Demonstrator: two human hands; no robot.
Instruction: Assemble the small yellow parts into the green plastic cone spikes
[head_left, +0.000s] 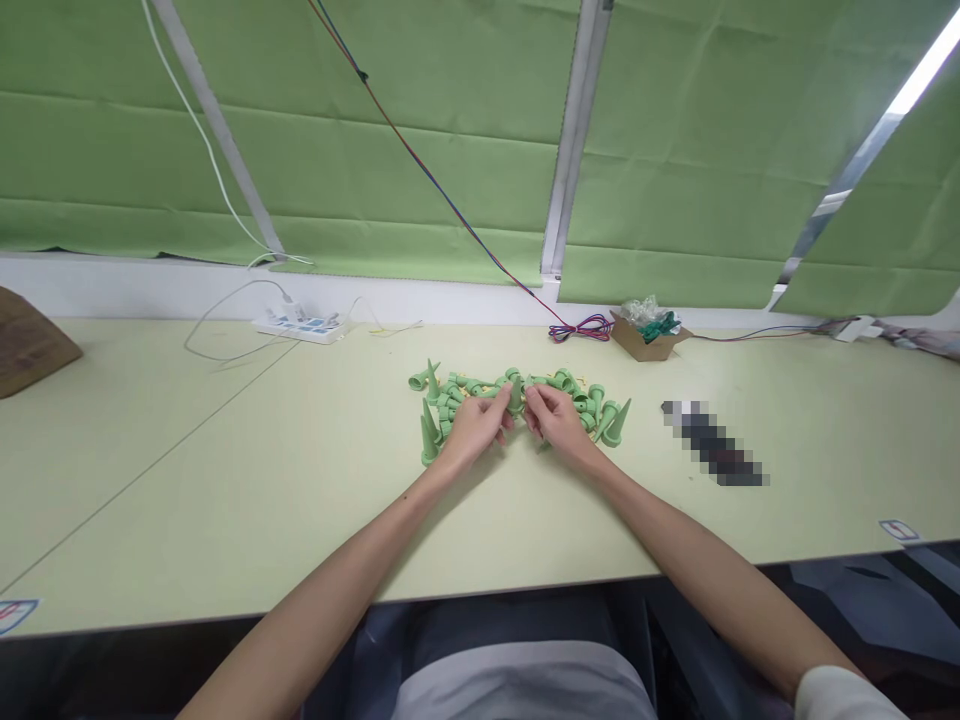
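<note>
Green plastic plant watering spikes (456, 392), several of them, lie and stand in a loose pile in front of me. My left hand (480, 425) is closed over the pile, thumb and fingers around one green cone-shaped spike (516, 396) whose tip points up. Close beside it, my right hand (556, 418) is closed in a pinch; what its fingertips hold is too small and covered to make out. A spike (616, 425) stands upright right of my right hand, and another spike (429, 440) stands left of my left wrist. Small yellow bits show among the pile.
On the pale yellow table (300, 500), a white power strip (304, 325) lies at the back left. Behind the pile are a coiled cable (581, 328) and a small cardboard box (646, 343) with plastic wrap. A pixelated dark object (716, 445) lies to the right.
</note>
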